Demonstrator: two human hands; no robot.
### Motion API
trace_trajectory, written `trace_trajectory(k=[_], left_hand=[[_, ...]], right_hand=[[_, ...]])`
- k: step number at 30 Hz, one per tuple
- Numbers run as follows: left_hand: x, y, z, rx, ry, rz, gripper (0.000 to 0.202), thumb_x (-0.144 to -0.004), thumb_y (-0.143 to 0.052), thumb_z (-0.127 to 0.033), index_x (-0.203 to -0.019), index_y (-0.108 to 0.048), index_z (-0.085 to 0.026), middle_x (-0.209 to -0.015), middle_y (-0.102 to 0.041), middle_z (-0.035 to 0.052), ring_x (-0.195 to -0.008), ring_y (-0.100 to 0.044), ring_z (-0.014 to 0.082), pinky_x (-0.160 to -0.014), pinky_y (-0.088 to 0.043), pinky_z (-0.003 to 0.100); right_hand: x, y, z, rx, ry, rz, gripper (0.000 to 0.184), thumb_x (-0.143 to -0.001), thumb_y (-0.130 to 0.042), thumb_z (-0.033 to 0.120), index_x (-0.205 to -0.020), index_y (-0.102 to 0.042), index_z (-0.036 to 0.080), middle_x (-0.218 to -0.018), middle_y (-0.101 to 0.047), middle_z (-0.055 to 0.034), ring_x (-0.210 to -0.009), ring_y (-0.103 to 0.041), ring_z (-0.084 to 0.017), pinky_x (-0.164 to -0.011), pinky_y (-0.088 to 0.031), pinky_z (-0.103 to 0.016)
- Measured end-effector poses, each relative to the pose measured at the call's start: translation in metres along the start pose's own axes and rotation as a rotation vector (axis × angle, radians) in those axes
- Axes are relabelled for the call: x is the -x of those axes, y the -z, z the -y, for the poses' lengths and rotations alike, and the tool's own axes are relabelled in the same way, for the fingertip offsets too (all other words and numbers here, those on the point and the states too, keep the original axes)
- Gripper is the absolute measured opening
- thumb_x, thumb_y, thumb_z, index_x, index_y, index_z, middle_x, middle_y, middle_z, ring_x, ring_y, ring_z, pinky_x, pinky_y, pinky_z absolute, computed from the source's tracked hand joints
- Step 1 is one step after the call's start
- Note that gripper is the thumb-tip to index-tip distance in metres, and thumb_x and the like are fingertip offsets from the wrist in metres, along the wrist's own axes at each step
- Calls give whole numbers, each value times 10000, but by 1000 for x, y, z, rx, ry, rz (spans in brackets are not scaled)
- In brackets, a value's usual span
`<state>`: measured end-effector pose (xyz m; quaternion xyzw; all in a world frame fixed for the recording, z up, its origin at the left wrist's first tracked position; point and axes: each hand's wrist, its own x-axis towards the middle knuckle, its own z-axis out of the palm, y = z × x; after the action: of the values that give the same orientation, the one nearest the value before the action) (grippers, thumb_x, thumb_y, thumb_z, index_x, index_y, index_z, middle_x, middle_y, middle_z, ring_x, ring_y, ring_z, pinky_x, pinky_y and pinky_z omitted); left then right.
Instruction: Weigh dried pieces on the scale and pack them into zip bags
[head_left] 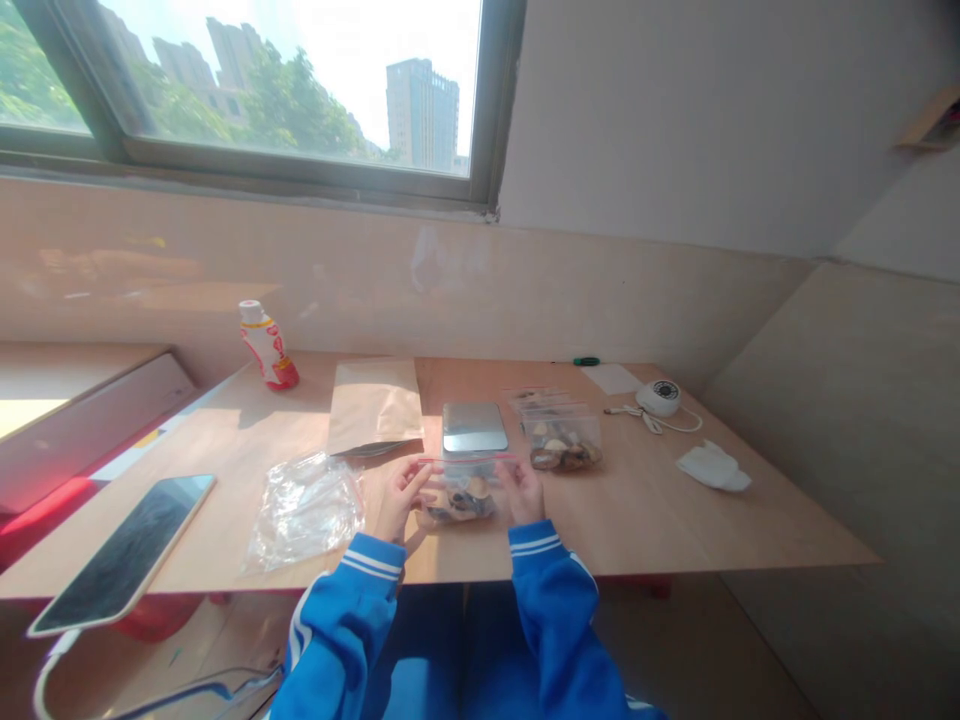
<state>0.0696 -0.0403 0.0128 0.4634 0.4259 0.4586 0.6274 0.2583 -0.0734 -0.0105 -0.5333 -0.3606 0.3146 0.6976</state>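
Strong daylight admitted through the window (292,90); sky blown out white. Glare caught on the zip bag (461,495) and wooden table (660,510). Soft shadows noted. Curvature seen at frame edges; fine detail slightly soft.

Your blue sleeves (352,620) at 6 o'clock carry white stripes; the clear zip bag (465,500) just above them has a red seal strip; the bottle (268,345) at 11 o'clock is white and red; the screwdriver handle (586,361) at 1 o'clock is green on the tan counter (637,500)
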Motion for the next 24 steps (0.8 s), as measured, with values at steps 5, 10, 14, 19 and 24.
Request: trace_trajectory(k=[5, 10, 14, 19, 24], left_hand=[[-1, 0, 1, -90, 12, -9, 515, -619, -735, -484, -979, -641, -127, -792, -689, 82, -679, -657, 180, -509, -475, 216], [1, -1, -2, -98, 29, -16, 476, -614, -725, -512, -897, -664, -135, -757, -693, 71, -591, -626, 151, -496, -464, 223], [1, -1, -3, -96, 42, -15, 470, -617, -723, -508, -899, -668, -135, -716, -686, 60, -548, -607, 142, -500, -467, 235], [1, -2, -3, -125, 67, -46, 458, -622, -724, -490, -902, -646, -136, -689, -672, 52, -516, -583, 129, -448, -407, 204], [0, 1, 0, -82, 35, 11, 446, -646, -702, -493, -915, -612, -149, -732, -660, 42, -528, -581, 121, -468, -427, 207]], right_hand=[[0, 0, -2, 3, -64, 48, 429, -613, -738, 532, -788, -713, 142, -731, -716, -76, -701, -649, -200, -682, -534, -336], [0, 2, -4, 73, -25, 22, 383, -642, -722, 515, -747, -716, 146, -711, -715, -73, -699, -648, -207, -672, -532, -334], [0, 2, -4, 125, 16, -25, 388, -641, -716, 519, -723, -702, 140, -679, -697, -70, -667, -630, -203, -643, -519, -328], [1, 2, -5, 119, 29, -12, 368, -659, -707, 510, -710, -685, 147, -679, -681, -58, -674, -621, -196, -663, -511, -329], [2, 1, -5, 6, -39, 64, 374, -655, -711, 518, -752, -685, 157, -721, -701, -63, -713, -644, -202, -701, -522, -336]])
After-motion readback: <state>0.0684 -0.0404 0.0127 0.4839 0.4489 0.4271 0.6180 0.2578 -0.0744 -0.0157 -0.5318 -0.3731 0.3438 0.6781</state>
